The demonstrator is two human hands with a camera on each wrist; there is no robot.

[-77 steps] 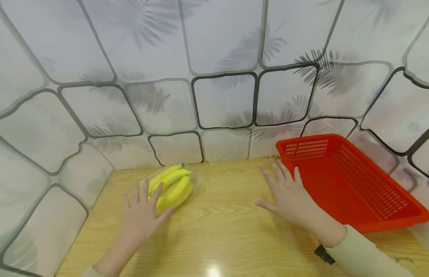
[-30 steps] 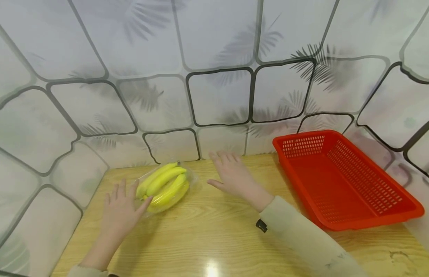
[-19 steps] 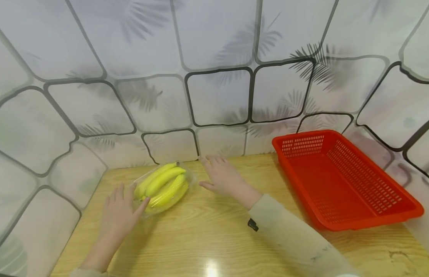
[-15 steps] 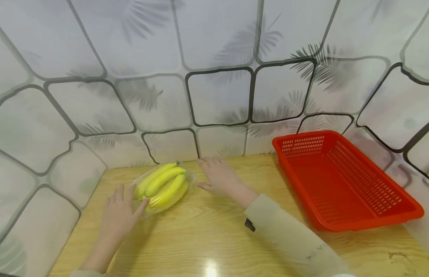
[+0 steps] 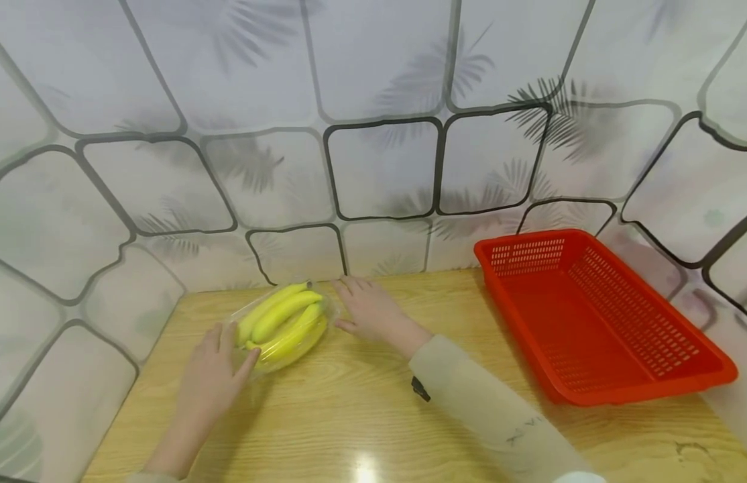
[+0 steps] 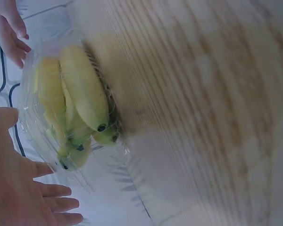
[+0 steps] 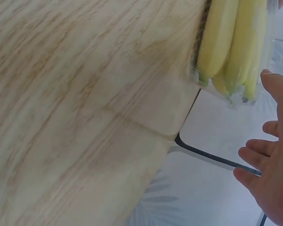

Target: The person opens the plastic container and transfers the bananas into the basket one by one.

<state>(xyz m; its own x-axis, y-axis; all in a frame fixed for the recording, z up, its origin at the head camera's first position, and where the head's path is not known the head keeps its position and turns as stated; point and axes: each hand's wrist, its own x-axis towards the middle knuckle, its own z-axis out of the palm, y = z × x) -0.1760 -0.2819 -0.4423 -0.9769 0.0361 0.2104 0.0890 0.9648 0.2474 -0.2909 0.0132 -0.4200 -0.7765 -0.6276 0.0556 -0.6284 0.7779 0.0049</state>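
Observation:
Several yellow bananas (image 5: 283,320) lie in a clear plastic box (image 5: 328,315) on the wooden table, toward the back left. My left hand (image 5: 209,372) is at the box's left end, fingers spread; in the left wrist view its thumb and fingers (image 6: 52,190) stand around that end without curling. Whether it touches the plastic I cannot tell. On the other side my right hand (image 5: 373,314) reaches in from the right, fingers extended, just off the box's right end. The right wrist view shows the thumb (image 7: 273,84) close to the plastic.
A red plastic basket (image 5: 591,329) with slotted sides stands on the right of the table (image 5: 361,416). Cloth-like patterned walls (image 5: 379,171) rise behind the table and at both sides.
My right hand has moved left from beside the red basket to the right end of the banana box. My left hand has shifted slightly left, then closer to the box. The bananas stay put.

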